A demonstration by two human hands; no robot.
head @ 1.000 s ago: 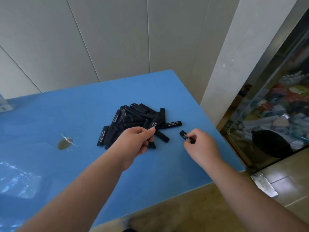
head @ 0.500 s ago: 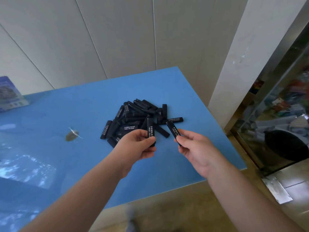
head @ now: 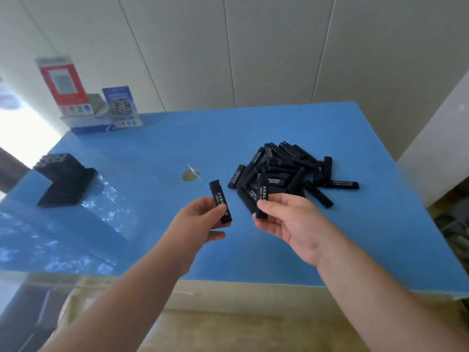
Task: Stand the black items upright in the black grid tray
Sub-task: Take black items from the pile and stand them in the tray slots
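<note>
Matte black and slim, one printed bar (head: 220, 202) is pinched upright in the left hand (head: 195, 224), another bar (head: 262, 199) in the right hand (head: 286, 222), each grip curled closed around its piece. Beyond them a loose pile of matching bars (head: 286, 171) lies on the glossy blue desk (head: 152, 148). Far left stands the black grid tray (head: 64, 179); printed signs (head: 88, 95) lean against pale wall panels (head: 253, 47).
</note>
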